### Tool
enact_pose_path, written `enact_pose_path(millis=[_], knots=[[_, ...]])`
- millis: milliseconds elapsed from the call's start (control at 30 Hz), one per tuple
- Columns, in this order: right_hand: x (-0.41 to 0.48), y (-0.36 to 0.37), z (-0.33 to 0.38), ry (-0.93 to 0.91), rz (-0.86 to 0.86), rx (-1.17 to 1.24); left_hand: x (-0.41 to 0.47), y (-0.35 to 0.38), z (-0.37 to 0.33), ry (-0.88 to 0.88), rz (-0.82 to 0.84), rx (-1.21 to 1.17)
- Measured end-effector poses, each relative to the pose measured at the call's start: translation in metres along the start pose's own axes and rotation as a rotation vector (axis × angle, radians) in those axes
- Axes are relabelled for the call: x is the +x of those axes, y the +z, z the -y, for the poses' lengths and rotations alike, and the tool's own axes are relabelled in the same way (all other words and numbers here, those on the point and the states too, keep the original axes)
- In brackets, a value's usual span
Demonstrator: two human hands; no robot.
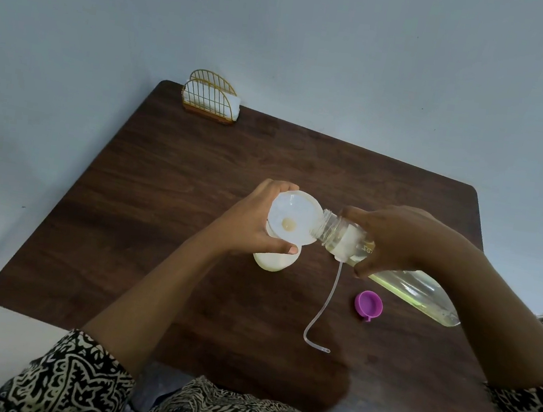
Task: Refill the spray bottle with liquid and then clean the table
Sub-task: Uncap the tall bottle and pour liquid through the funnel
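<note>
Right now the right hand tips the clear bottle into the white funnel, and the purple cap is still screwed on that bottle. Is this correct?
Not quite. In the head view the purple cap lies on the table, off the bottle. The rest holds: the right hand tips the clear bottle into the white funnel.

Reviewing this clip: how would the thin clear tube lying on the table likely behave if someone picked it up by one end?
The clear tube is very thin and lies in a curve on the table, so it would probably flop and droop. It looks very light. Its upper end runs under the tilted bottle held by the right hand; what it joins there is hidden.
</note>
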State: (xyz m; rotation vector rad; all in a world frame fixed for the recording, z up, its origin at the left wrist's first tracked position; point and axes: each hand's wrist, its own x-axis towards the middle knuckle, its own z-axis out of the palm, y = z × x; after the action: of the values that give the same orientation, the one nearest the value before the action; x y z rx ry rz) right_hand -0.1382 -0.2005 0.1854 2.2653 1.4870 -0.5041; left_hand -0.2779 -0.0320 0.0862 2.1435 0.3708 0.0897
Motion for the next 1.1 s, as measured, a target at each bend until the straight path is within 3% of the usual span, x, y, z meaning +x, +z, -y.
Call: enact_pose_path(millis=[1100], knots=[[0.0051, -0.0017, -0.0021, -0.024, 0.032, 0.001, 0.0016, 0.0008, 0.0038, 0.008, 0.004, 0.001]])
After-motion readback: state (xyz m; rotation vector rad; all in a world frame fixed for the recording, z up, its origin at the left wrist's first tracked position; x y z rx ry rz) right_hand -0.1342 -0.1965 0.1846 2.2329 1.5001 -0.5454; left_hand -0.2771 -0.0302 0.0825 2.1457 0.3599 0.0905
